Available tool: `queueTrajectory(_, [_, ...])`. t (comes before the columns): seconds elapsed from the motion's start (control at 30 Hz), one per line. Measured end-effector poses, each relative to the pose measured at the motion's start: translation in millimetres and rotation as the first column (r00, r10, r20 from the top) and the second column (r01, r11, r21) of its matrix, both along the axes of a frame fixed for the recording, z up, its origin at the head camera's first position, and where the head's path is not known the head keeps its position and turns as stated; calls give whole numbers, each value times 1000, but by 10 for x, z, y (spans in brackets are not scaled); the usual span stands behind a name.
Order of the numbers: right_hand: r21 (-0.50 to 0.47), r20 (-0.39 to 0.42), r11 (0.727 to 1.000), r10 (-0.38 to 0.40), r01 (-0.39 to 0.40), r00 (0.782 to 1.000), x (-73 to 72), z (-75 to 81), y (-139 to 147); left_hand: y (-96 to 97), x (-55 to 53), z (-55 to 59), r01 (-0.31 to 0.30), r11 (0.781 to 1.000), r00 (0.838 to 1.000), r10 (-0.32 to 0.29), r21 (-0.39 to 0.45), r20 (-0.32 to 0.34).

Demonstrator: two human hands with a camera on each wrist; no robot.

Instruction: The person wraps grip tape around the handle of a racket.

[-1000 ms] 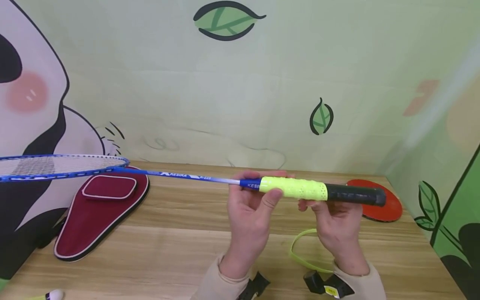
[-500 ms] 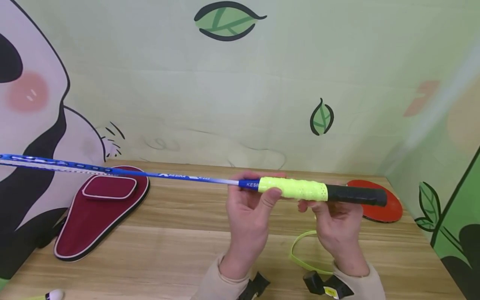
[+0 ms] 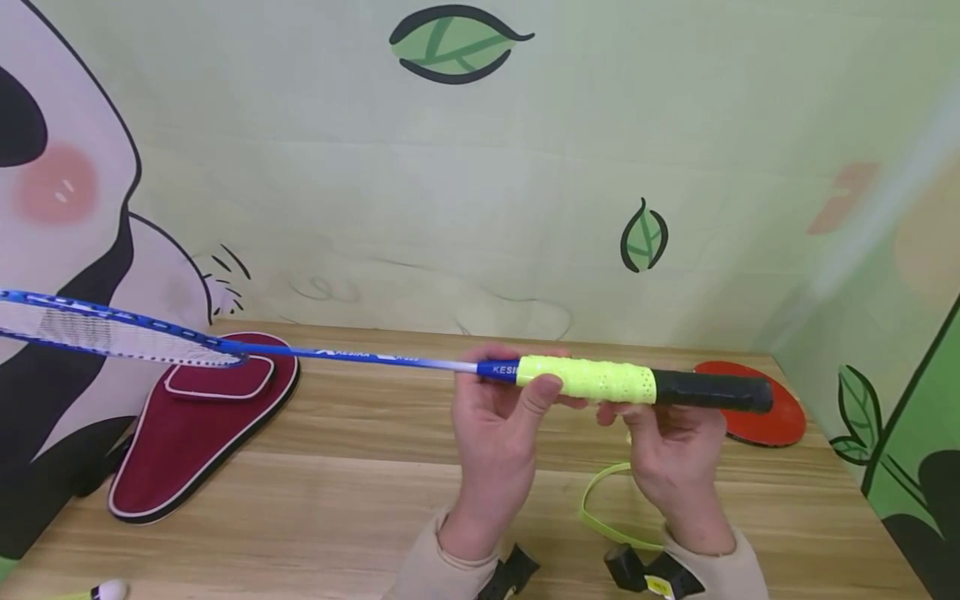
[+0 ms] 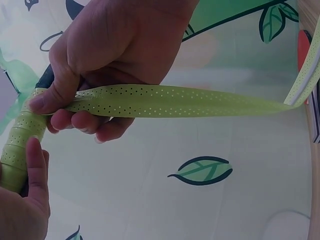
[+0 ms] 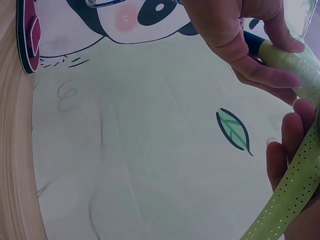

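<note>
A blue badminton racket (image 3: 442, 363) is held up level above the table, its head at the left and partly outside the head view. My left hand (image 3: 495, 450) grips the handle near the blue cone, thumb on the yellow-green wrap. Perforated grip tape (image 4: 165, 101) winds round the upper part of the handle; the black lower end (image 3: 712, 390) is bare. My right hand (image 4: 115, 50) pinches the tape between thumb and fingers against the handle, where wrap meets black. From there the loose tape runs out past my right wrist and hangs in a loop in the head view.
A dark red paddle case (image 3: 195, 450) lies at the left of the wooden table (image 3: 337, 517). A red table tennis paddle (image 3: 772, 412) lies behind my right hand. A shuttlecock (image 3: 111, 590) shows at the lower left edge. A painted wall (image 3: 337, 183) stands behind the table.
The racket has rolled about its long axis: its head went from a flat oval through edge-on to showing strings below the near rim. Both hands stay almost in place.
</note>
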State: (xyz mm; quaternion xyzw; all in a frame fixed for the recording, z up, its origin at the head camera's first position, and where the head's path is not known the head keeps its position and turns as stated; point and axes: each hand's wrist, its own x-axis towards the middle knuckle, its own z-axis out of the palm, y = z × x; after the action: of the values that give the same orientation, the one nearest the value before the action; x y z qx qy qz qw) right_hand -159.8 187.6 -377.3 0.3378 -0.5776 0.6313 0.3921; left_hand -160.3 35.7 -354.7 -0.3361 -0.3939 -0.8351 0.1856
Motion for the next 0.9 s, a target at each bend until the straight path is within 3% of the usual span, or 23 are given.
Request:
queueTrajectory(0.63, [-7, 21, 999, -47, 47, 999, 1, 4, -30, -7, 9, 11, -20, 1000, 996, 19, 6, 82])
queueTrajectory(0.9, [-51, 31, 998, -19, 21, 999, 37, -14, -30, -9, 15, -8, 3, 1000, 992, -3, 3, 123])
